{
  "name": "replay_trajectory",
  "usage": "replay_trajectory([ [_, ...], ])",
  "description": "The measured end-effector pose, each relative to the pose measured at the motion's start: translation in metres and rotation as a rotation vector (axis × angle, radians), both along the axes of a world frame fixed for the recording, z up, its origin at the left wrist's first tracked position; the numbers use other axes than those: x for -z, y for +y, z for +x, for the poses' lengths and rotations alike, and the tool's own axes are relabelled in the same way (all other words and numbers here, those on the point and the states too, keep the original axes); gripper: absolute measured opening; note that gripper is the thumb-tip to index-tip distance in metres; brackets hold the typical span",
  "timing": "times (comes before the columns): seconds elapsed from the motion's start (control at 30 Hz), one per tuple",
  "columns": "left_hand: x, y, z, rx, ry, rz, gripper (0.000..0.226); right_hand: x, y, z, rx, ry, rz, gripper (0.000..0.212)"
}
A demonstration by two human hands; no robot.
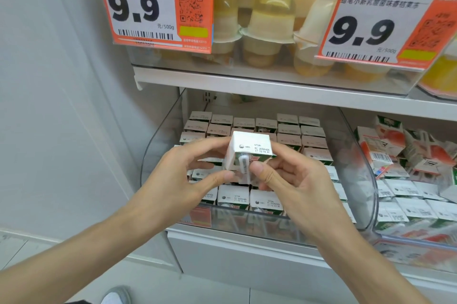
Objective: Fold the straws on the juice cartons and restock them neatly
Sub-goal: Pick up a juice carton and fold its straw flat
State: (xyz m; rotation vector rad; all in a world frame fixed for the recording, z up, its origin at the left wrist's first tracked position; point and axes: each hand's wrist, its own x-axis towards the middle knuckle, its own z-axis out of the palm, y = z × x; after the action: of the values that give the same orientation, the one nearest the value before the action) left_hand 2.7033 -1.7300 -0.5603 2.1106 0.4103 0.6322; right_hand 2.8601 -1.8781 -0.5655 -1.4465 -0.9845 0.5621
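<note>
Carton: a small juice carton [249, 146] is held up above the clear bin, its white top with a printed date code tilted toward the viewer.
Straw: a wrapped straw [243, 167] is seen running down the side that faces the viewer; whether it is folded yet cannot be told.
Left hand: the left hand [188, 180] is curled round the carton's left side, with the thumb low on the front.
Right hand: the right hand [294, 185] is closed on the right side, with its thumb laid just beside the straw.
Handling: the carton is judged light but easily squashed, so it is best gripped by its stiff edges. The straw is thin, bends readily and is best pressed near its upper end.
Clear bin: a clear bin [158, 130] on the lower shelf is filled with upright rows of stocked cartons [288, 130].
Neighbouring bin: a second bin [420, 242] to the right is loaded with cartons, some of them tumbled.
Upper shelf: jelly cups [267, 21] are stacked behind two price tags [141, 2].
</note>
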Motion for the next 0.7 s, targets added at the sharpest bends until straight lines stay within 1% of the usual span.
replay_trajectory([
  [0.1, -0.001, -0.004, -0.001, -0.081, -0.078, -0.058, 0.045, -0.001, 0.0, 0.001, 0.008, -0.001, 0.002, 0.028],
  [0.17, -0.002, -0.006, -0.001, -0.146, -0.111, -0.053, 0.041, -0.001, -0.001, 0.0, 0.003, 0.033, 0.003, 0.033],
  [0.27, -0.001, -0.012, 0.0, -0.152, -0.132, -0.058, 0.033, 0.003, -0.001, -0.005, 0.006, 0.058, -0.014, 0.048],
  [0.3, 0.0, -0.014, 0.001, -0.146, -0.134, -0.074, 0.031, 0.003, -0.001, -0.007, 0.014, 0.068, -0.022, 0.05],
  [0.4, 0.003, -0.018, 0.004, -0.105, -0.128, -0.113, 0.028, 0.001, -0.003, -0.006, -0.012, 0.083, -0.032, 0.037],
  [0.47, 0.001, -0.014, 0.005, -0.059, -0.113, -0.113, 0.035, -0.003, -0.006, -0.002, -0.055, 0.108, -0.028, 0.034],
  [0.57, -0.002, -0.01, 0.005, 0.039, -0.026, -0.185, 0.067, -0.007, -0.008, 0.002, -0.11, 0.141, -0.004, 0.038],
  [0.6, -0.002, -0.011, 0.005, 0.089, 0.005, -0.217, 0.069, -0.007, -0.008, 0.002, -0.123, 0.149, 0.006, 0.036],
  [0.63, -0.001, -0.013, 0.006, 0.121, 0.022, -0.232, 0.066, -0.006, -0.007, 0.002, -0.134, 0.159, 0.014, 0.033],
  [0.7, 0.003, -0.017, 0.009, 0.06, 0.011, -0.228, 0.059, -0.004, -0.006, 0.001, -0.153, 0.171, 0.013, 0.032],
])
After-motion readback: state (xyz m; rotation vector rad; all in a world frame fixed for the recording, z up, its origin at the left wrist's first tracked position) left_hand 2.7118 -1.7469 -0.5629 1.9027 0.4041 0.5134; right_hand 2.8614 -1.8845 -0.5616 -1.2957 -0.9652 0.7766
